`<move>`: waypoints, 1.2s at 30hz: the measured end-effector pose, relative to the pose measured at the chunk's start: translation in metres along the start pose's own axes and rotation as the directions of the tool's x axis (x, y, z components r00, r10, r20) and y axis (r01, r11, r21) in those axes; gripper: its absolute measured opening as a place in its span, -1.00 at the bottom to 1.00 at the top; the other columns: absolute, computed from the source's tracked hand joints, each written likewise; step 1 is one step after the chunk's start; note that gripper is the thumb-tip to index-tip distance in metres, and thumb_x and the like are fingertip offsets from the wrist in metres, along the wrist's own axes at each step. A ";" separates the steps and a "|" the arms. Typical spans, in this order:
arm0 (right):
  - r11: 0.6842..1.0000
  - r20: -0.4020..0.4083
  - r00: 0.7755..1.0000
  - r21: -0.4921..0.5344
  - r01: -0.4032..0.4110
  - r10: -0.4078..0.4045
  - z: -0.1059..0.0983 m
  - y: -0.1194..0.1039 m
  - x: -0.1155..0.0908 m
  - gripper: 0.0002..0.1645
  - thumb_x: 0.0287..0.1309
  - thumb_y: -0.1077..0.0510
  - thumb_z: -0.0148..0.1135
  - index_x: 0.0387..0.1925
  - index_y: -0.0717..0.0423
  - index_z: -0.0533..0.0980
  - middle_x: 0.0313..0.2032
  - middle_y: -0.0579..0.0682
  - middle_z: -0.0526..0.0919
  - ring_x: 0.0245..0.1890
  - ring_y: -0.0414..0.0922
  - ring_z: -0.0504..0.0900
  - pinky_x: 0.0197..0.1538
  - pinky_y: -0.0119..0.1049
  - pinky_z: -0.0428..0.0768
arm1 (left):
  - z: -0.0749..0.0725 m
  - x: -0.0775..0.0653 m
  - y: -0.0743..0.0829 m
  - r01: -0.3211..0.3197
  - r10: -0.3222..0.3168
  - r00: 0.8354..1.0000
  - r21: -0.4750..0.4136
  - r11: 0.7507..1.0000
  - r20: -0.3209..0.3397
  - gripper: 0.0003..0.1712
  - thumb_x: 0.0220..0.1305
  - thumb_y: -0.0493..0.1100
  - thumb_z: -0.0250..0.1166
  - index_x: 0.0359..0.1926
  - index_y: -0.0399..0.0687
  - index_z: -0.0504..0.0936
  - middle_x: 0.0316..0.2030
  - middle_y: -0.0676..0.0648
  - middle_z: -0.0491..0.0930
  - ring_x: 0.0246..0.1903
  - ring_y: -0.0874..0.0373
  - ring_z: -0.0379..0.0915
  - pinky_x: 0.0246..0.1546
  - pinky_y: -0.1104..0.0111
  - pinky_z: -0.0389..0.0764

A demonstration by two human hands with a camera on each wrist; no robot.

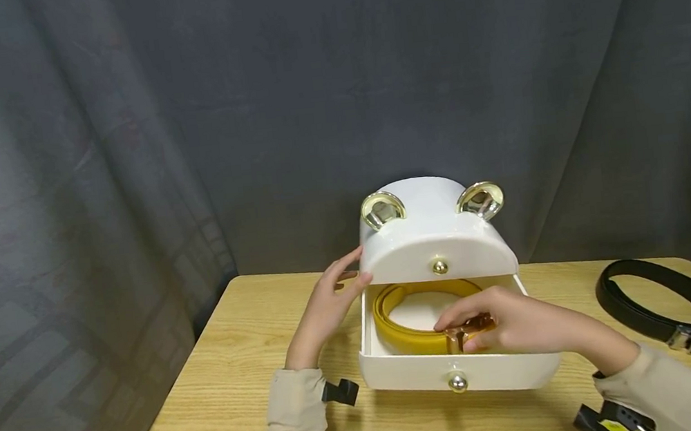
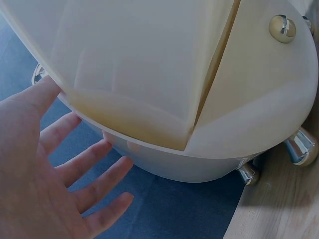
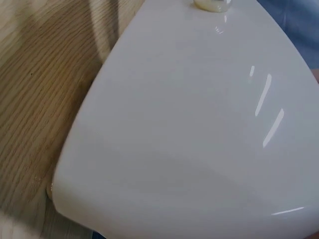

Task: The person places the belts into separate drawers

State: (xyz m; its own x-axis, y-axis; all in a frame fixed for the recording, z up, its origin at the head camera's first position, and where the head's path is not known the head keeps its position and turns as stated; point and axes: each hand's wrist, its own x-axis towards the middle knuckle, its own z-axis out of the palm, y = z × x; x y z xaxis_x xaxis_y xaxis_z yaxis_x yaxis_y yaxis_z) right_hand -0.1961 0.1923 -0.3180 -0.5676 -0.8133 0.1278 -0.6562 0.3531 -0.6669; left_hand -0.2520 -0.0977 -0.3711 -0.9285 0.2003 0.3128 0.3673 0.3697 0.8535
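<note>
Yellow belt [image 1: 412,342]: partly hidden by the right hand [image 1: 508,318]
Left sleeve [image 1: 292,415]: cut off by head view's bottom edge
Knob [image 3: 213,4]: cut off atop right wrist view

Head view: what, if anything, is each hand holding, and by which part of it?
The right hand holds the yellow belt by its buckle end, near the shiny buckle. The left hand holds nothing, only touching the white box.
</note>
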 end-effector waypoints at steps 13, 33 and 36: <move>0.997 0.109 0.992 -0.052 0.065 -0.059 0.001 0.008 0.007 -0.68 0.12 0.26 0.26 -0.07 -0.04 0.59 -0.17 -0.24 0.61 -0.22 -0.32 0.57 -0.23 -0.38 0.59 | -0.001 0.000 -0.001 -0.003 0.003 1.000 -0.012 1.000 -0.001 -0.42 0.18 0.31 0.15 0.25 0.57 0.30 0.22 0.21 0.29 0.12 -0.01 0.37 0.13 0.08 0.30; 1.000 0.134 0.991 0.002 0.008 -0.008 -0.001 0.007 0.005 -0.75 0.14 0.18 0.26 -0.10 0.01 0.61 -0.17 -0.21 0.63 -0.18 -0.28 0.60 -0.18 -0.34 0.59 | -0.001 0.001 -0.001 -0.006 0.006 1.000 -0.006 1.000 0.000 -0.42 0.16 0.32 0.15 0.23 0.60 0.30 0.17 0.24 0.33 0.11 0.00 0.38 0.10 0.06 0.31; 0.999 0.114 0.993 -0.005 -0.033 0.034 -0.004 0.004 0.002 -0.72 0.12 0.26 0.25 -0.11 -0.01 0.60 -0.17 -0.20 0.63 -0.20 -0.26 0.61 -0.19 -0.34 0.59 | -0.001 0.002 -0.001 -0.003 0.003 1.000 -0.006 1.000 0.004 -0.41 0.17 0.33 0.15 0.24 0.60 0.29 0.19 0.24 0.31 0.11 0.01 0.37 0.11 0.07 0.30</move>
State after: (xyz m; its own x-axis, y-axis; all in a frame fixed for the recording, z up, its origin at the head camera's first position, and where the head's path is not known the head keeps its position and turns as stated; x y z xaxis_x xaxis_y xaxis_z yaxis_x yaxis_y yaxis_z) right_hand -0.2024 0.1937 -0.3176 -0.5288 -0.8485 0.0205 -0.6395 0.3825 -0.6668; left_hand -0.2540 -0.0990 -0.3712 -0.9271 0.2047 0.3140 0.3699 0.3634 0.8551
